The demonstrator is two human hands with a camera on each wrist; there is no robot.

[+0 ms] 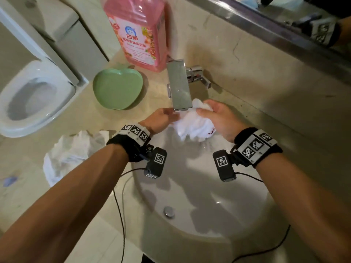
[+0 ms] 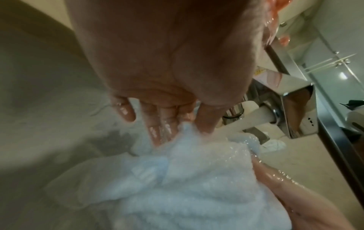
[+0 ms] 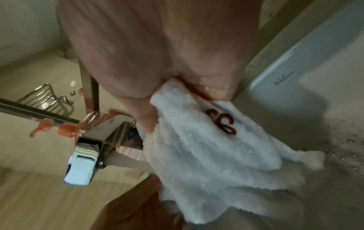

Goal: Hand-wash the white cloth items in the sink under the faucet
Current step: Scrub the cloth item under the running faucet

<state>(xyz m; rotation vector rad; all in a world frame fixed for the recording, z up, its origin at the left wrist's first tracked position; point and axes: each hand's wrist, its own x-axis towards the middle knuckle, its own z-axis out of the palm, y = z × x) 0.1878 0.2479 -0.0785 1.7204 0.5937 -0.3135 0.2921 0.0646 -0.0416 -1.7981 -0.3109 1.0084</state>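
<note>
Both hands hold a bunched, wet white cloth [image 1: 191, 126] with red stitching [image 3: 220, 123] over the white sink [image 1: 199, 196], right under the steel faucet [image 1: 178, 86]. Water [image 2: 236, 126] runs from the spout onto the cloth [image 2: 187, 179]. My left hand [image 1: 165, 116] is at the cloth's left side; its wet fingers and thumb [image 2: 177, 124] pinch a fold. My right hand [image 1: 214, 114] grips the top right of the cloth [image 3: 206, 155], which hangs out of the fist [image 3: 167, 70]. The right fingertips are hidden by the cloth.
A pink detergent bottle [image 1: 138, 31] and a green apple-shaped dish [image 1: 117, 90] stand on the counter left of the faucet. A crumpled white plastic bag [image 1: 70, 154] lies at the counter's left edge. A toilet [image 1: 32, 99] is further left. Mirror ledge [image 1: 266, 21] behind. Drain plug [image 1: 169, 211] in the basin.
</note>
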